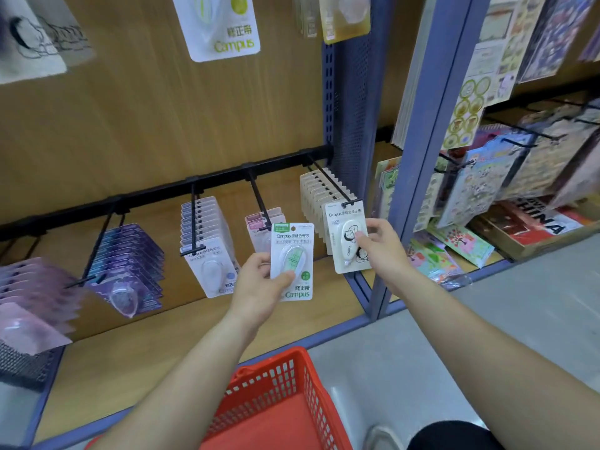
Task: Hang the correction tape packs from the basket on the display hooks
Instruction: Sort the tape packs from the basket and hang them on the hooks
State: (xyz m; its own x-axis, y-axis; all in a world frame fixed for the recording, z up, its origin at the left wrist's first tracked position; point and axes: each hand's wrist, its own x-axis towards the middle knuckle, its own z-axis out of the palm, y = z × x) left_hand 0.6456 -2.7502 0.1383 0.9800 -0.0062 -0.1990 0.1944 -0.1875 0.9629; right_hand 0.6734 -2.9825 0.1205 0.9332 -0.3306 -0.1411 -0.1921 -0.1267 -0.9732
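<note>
My left hand (259, 284) pinches a white and green correction tape pack (293, 258) by its lower left edge and holds it upright in front of a black display hook (259, 199). That hook carries a few pink packs (259, 222). My right hand (378, 245) grips the front beige pack (344, 235), which hangs at the tip of the rightmost hook (331, 181) before a row of the same beige packs. The red basket (292, 397) stands below my arms; what shows of its inside holds no pack.
Further left, hooks carry white packs (207, 251), purple packs (130, 267) and pink packs (29, 306). A blue shelf post (412, 151) divides this bay from a rack of sticker sheets (487, 190) on the right. Grey floor lies beside the basket.
</note>
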